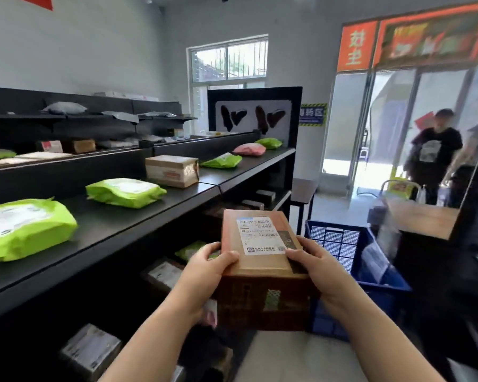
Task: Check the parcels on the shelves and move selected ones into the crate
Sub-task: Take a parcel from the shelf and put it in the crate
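1 brown box w/ white lbl

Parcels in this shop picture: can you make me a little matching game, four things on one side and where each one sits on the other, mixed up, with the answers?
Things
1. labelled brown box
2. pink parcel
3. blue crate
4. biggest green bag

Places
A. low down at the right
B. near the far end of the long shelf
C. gripped by the left hand and right hand
D. at the near end of the long shelf, at the picture's left edge

Pairs: 1-C, 2-B, 3-A, 4-D.
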{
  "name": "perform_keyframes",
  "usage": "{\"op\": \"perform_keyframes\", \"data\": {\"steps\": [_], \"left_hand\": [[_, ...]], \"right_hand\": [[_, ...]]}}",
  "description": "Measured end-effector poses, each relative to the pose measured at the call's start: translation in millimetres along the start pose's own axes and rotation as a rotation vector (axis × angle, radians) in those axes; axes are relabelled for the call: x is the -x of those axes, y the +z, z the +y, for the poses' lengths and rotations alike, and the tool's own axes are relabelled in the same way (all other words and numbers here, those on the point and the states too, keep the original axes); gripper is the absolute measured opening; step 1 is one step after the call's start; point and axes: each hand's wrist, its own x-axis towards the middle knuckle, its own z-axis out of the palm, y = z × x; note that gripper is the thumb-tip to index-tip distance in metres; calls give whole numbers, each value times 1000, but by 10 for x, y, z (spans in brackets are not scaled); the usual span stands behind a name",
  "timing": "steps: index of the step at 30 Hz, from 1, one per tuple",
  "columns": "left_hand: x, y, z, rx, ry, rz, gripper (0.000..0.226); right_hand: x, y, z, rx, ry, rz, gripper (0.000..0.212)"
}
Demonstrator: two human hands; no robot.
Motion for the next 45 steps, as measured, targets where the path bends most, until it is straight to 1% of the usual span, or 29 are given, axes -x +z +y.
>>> {"op": "perform_keyframes", "data": {"steps": [2, 4, 10, 16, 19, 23, 27, 35, 42, 45], "left_hand": [[-261, 320, -129, -7, -49, -34, 50], [-502, 663, -239, 5, -83, -62, 48], [-1169, 1647, -572, 24, -161, -131, 44], [-1809, 2332, -937, 99, -263, -178, 49], [-2146, 2582, -1082, 80, -277, -204, 50], [-2681, 2865, -1243, 70, -301, -228, 42], [-3344, 3086, -1376, 57, -319, -252, 41], [-4954, 3502, -1339, 9, -362, -366, 53], [-6039, 3873, -1406, -52, -403, -430, 56], [-6381, 4073, -1478, -66, -424, -433, 46]], "right_hand": [[-200, -355, 59, 13, 38, 56, 43], [-392, -709, 91, 13, 74, 98, 48], [-969, -1717, 189, 5, 125, 186, 48], [-1431, -2434, 274, -25, 157, 236, 54], [-1702, -2698, 337, -12, 169, 258, 57], [-2176, -2984, 471, -22, 191, 305, 58], [-2773, -3207, 574, -56, 218, 355, 57], [-4175, -3591, 473, -141, 215, 453, 61], [-5111, -3927, 522, -167, 241, 499, 58], [-5476, -4123, 585, -185, 279, 510, 61]]}}
